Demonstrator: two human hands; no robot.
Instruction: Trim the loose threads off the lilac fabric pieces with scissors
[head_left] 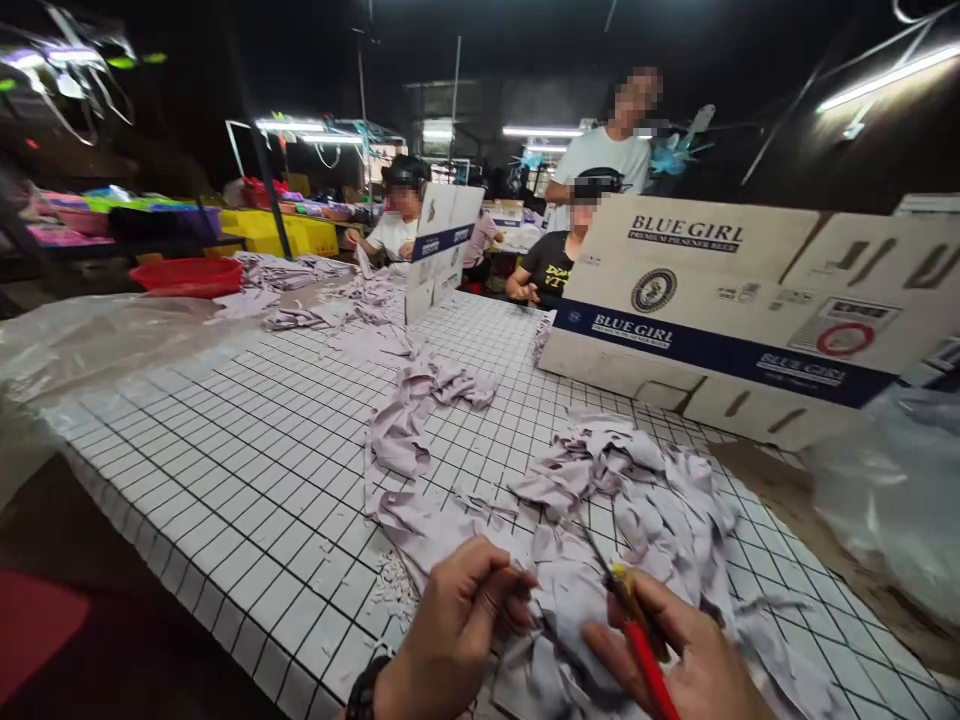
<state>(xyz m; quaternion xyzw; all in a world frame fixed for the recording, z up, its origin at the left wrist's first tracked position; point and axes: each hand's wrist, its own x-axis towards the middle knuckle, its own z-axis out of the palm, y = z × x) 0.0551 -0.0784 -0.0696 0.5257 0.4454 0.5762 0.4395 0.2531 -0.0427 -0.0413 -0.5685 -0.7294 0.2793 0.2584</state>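
Note:
My right hand [697, 650] is closed around red-handled scissors [646, 665], whose thin dark blades point away from me to the upper left. A bit of yellow shows near the pivot. To their left, my left hand [457, 620] has its fingers curled and pressed together in a pinch; whatever is between the fingertips is hidden or too small to name. A dark band circles that wrist. Beneath and around both hands lies a heap of pale lilac cloth pieces [630, 470], crumpled and overlapping. Small pale scraps [397, 590] are scattered beside my left hand.
The table [247, 480] has a white cover with a dark grid. More cloth pieces [409, 420] trail toward the far left, near a red basin [187, 275]. Cardboard panels [720, 300] stand along the far side. Clear plastic lies at both edges. Several people are beyond the table.

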